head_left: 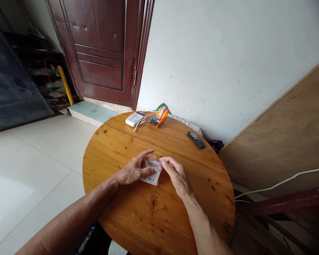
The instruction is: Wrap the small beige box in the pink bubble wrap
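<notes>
On the round wooden table [114, 152] lies a small white box in clear plastic wrap [152, 176], with a barcode-like print on its face. My left hand [135, 169] grips the box from its left side, thumb pressed on top and index finger stretched past the far edge. At the far right corner, my right hand [175, 173] pinches the loose plastic between thumb and fingers. The wrap stands up in crinkled folds at that end. Part of the box is hidden under my left hand.
Farther back are a white device with a cable [135, 119] and an orange tape dispenser [159, 117]. A dark, pixelated long object [196, 140] lies at the right. Behind the table stand a white wall [215, 63] and a brown door [101, 46].
</notes>
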Demonstrator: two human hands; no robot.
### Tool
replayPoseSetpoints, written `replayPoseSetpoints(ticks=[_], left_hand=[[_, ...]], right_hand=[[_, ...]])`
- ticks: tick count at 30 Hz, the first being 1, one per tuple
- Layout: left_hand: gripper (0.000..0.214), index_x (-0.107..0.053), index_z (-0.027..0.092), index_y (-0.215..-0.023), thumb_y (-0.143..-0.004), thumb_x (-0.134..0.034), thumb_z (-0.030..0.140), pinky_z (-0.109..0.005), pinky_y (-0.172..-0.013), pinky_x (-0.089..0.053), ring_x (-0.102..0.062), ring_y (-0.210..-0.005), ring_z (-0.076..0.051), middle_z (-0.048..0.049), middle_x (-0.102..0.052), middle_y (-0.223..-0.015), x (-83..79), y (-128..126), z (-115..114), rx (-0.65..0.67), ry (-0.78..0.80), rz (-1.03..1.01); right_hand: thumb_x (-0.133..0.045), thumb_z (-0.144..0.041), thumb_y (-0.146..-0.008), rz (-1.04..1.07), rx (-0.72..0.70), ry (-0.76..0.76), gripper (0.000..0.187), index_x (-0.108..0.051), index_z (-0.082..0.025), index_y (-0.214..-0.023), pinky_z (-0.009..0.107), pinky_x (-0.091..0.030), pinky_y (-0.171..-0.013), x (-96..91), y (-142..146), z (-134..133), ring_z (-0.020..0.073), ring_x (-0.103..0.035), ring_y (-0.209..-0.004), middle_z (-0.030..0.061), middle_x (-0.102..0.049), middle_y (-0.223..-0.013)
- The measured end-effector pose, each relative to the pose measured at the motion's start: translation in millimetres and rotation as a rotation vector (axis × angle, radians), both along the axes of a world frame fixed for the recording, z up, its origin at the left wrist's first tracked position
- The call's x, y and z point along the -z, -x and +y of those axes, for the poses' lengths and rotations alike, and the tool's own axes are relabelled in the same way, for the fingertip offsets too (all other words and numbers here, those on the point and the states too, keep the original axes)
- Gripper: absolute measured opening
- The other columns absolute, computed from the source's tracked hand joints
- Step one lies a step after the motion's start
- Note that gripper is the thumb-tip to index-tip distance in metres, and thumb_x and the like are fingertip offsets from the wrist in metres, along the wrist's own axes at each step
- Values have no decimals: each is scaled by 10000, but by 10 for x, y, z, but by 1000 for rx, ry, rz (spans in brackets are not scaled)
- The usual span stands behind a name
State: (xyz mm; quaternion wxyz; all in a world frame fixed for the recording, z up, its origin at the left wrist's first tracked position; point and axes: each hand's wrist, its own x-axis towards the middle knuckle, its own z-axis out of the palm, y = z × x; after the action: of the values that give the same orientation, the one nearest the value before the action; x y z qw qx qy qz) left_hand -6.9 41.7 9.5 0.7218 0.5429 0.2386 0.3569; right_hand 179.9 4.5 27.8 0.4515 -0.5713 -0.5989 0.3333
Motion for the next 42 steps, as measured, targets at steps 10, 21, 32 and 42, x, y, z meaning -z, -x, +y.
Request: replayPoseSetpoints(ticks=[10, 21, 32, 42], left_hand=[[913, -307, 203, -1473, -712, -800, 308, -258, -735, -449, -562, -851, -140, -79, -588, -1123, 1, -30, -8, -14, 23, -52], [899, -297, 221, -1483, -736, -784, 340, -268, -725, -432, -544, -817, -136, -52, -585, -1025, -3, -34, -36, 21, -16, -17], [899, -289, 228, -1495, -743, -769, 334, -228, -638, -403, -500, -719, -100, -6, -551, -914, -4, -43, -26, -11, -42, 33], [816, -328, 172, -1485, -798, -707, 396, -221, -594, -368, -451, -650, -96, 16, -541, -806, -7, -37, -8, -94, -154, 185]], right_hand=[[-651, -524, -792, 171, -8, 97, 325, -667, -200, -808, 270, -448, -637, 65, 54, 56, 154, -549, -654, -12, -641, -707], [-654, -435, -782, 20, 51, 16, 237, -651, -198, -776, 264, -467, -608, 111, 111, 101, 152, -560, -641, 3, -655, -703], [-626, -478, -814, 35, 65, -26, 290, -675, -199, -749, 258, -456, -605, 96, 168, 87, 149, -543, -624, -14, -616, -657], [-552, -420, -864, -42, 62, -90, 236, -652, -212, -818, 275, -491, -693, -8, 216, 39, 175, -607, -722, 10, -677, -781]])
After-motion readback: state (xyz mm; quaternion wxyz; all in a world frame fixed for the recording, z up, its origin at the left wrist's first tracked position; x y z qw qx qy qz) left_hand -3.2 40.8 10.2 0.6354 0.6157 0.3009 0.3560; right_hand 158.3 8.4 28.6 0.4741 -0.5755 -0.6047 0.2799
